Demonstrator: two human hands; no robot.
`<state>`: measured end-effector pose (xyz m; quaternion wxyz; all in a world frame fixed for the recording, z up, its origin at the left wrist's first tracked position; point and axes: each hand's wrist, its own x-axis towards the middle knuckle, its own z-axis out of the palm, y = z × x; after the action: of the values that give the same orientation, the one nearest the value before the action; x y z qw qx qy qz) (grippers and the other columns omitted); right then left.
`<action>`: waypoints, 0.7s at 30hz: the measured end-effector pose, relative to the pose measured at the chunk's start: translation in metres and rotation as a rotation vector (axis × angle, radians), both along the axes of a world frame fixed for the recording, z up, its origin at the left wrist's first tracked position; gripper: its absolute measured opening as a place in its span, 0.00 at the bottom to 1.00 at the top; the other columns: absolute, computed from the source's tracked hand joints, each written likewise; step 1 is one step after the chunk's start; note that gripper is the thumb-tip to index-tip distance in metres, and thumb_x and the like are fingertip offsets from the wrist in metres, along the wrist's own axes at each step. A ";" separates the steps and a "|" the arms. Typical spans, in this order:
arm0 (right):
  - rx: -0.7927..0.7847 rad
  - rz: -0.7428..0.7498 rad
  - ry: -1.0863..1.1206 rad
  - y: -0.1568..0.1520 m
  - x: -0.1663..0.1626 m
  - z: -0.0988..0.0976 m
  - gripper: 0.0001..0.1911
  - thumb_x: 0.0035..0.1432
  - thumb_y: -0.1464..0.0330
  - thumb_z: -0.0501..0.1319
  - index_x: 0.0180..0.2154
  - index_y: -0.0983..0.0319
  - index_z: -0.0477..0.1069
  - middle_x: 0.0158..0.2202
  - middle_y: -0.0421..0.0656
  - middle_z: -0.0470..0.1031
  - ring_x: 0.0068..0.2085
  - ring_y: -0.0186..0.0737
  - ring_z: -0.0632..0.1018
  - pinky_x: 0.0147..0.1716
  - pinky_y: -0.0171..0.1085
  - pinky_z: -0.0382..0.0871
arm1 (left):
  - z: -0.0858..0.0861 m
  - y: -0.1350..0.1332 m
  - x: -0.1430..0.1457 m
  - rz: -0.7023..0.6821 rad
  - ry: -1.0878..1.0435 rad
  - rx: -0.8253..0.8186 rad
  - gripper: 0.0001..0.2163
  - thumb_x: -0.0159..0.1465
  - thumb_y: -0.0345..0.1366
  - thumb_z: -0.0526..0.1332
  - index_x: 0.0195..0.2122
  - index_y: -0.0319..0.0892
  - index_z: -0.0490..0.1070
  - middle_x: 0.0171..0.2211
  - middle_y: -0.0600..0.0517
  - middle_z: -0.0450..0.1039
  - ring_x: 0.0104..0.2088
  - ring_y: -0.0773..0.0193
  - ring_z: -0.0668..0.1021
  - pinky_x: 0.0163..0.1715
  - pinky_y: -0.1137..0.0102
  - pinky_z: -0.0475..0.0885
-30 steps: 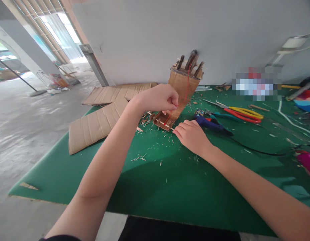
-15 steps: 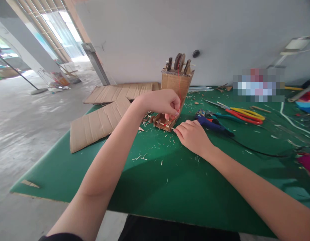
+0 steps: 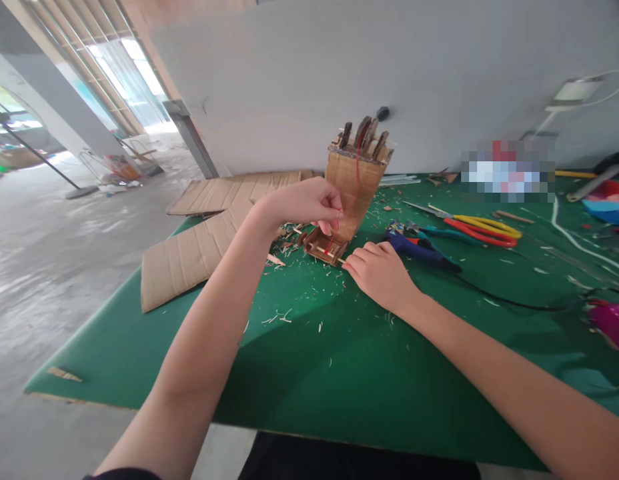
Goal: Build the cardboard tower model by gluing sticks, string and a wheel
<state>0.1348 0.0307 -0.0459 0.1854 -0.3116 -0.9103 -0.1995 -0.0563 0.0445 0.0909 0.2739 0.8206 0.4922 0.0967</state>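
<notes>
A cardboard model (image 3: 353, 200) stands upright, with dark ridged cardboard pieces (image 3: 363, 132) on top and a small open tray (image 3: 317, 257) at its foot. Red string (image 3: 358, 160) runs down its front from the top, and more shows by the thin stick crossing the tray. Above the tray, my left hand (image 3: 312, 203) is closed in a pinch on the red string, its fingertips partly hiding it. My right hand (image 3: 378, 275) rests at the tray's right side, fingers pinched on the end of the thin wooden stick (image 3: 341, 261).
Flat cardboard sheets (image 3: 189, 257) lie left of the model. To the right are a blue glue gun (image 3: 424, 252) with a black cord, pliers or scissors with red and yellow handles (image 3: 484, 230), and a white cable (image 3: 555, 217). Shavings litter the green tabletop (image 3: 299, 380).
My left hand has drawn slightly left, away from the model's front. The string near the top hangs looser, and more red shows in the tray. My right hand keeps its place at the stick.
</notes>
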 end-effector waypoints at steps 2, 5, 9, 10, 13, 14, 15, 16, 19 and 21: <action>-0.001 -0.001 0.006 0.000 0.001 0.001 0.16 0.67 0.67 0.49 0.30 0.62 0.71 0.29 0.44 0.75 0.36 0.41 0.69 0.35 0.41 0.49 | 0.001 -0.001 0.000 -0.019 0.003 -0.027 0.06 0.56 0.34 0.57 0.32 0.38 0.68 0.36 0.46 0.78 0.35 0.66 0.79 0.34 0.73 0.69; -0.006 -0.009 0.014 0.000 0.001 0.000 0.17 0.67 0.67 0.48 0.30 0.62 0.71 0.29 0.44 0.74 0.36 0.41 0.69 0.35 0.41 0.49 | 0.003 -0.004 0.003 -0.047 0.050 -0.050 0.06 0.55 0.35 0.58 0.33 0.39 0.69 0.35 0.47 0.78 0.34 0.65 0.79 0.33 0.73 0.69; -0.037 -0.041 0.003 0.000 0.001 0.001 0.18 0.67 0.66 0.47 0.31 0.62 0.71 0.29 0.44 0.75 0.37 0.42 0.69 0.35 0.41 0.50 | 0.004 -0.012 0.006 -0.059 0.115 -0.062 0.07 0.55 0.37 0.59 0.31 0.39 0.69 0.30 0.49 0.78 0.33 0.64 0.79 0.30 0.74 0.69; -0.051 -0.043 -0.003 0.000 0.002 0.003 0.18 0.67 0.65 0.46 0.32 0.62 0.72 0.30 0.44 0.75 0.37 0.43 0.70 0.35 0.41 0.51 | 0.004 -0.015 0.006 -0.066 0.113 -0.061 0.07 0.56 0.37 0.59 0.31 0.39 0.69 0.30 0.49 0.78 0.33 0.65 0.79 0.29 0.75 0.69; -0.109 -0.046 -0.004 0.006 0.017 0.017 0.19 0.67 0.61 0.46 0.37 0.62 0.72 0.35 0.44 0.76 0.40 0.43 0.71 0.38 0.41 0.55 | 0.003 -0.022 0.002 -0.090 0.058 -0.052 0.08 0.57 0.38 0.58 0.32 0.39 0.69 0.31 0.49 0.78 0.32 0.65 0.79 0.28 0.74 0.69; -0.129 -0.073 -0.003 0.010 0.025 0.023 0.19 0.66 0.61 0.46 0.39 0.62 0.72 0.38 0.44 0.76 0.41 0.44 0.72 0.38 0.41 0.56 | 0.002 -0.023 0.000 -0.091 0.033 -0.049 0.08 0.58 0.39 0.58 0.33 0.39 0.69 0.31 0.49 0.78 0.31 0.65 0.79 0.28 0.73 0.69; -0.142 -0.130 -0.001 0.015 0.035 0.029 0.19 0.66 0.60 0.46 0.41 0.62 0.72 0.40 0.45 0.76 0.41 0.44 0.72 0.38 0.41 0.57 | 0.000 -0.025 -0.002 -0.086 0.003 -0.046 0.08 0.58 0.39 0.58 0.33 0.39 0.69 0.31 0.48 0.78 0.31 0.65 0.79 0.28 0.73 0.69; -0.147 -0.210 -0.022 0.020 0.046 0.034 0.19 0.65 0.61 0.46 0.42 0.63 0.72 0.41 0.47 0.76 0.41 0.45 0.72 0.37 0.41 0.59 | -0.002 -0.026 -0.003 -0.080 -0.028 -0.044 0.08 0.58 0.39 0.58 0.33 0.39 0.69 0.31 0.48 0.77 0.31 0.65 0.79 0.28 0.72 0.69; -0.129 -0.450 -0.168 0.034 0.071 0.039 0.18 0.59 0.63 0.50 0.41 0.67 0.72 0.41 0.52 0.75 0.42 0.51 0.72 0.35 0.42 0.61 | -0.008 -0.026 -0.005 -0.068 -0.101 -0.027 0.07 0.59 0.37 0.58 0.33 0.39 0.69 0.32 0.49 0.77 0.30 0.66 0.79 0.27 0.73 0.69; -0.168 -0.492 -0.232 0.039 0.076 0.034 0.17 0.57 0.66 0.50 0.42 0.67 0.72 0.40 0.52 0.75 0.42 0.52 0.73 0.35 0.43 0.61 | -0.011 -0.025 -0.005 -0.057 -0.122 -0.008 0.07 0.59 0.37 0.59 0.32 0.39 0.70 0.32 0.49 0.77 0.30 0.67 0.78 0.26 0.74 0.69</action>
<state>0.2110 0.0694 -0.0115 -0.0003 -0.5124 -0.8359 -0.1968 -0.0618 0.0191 0.0800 0.3093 0.8259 0.4513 0.1366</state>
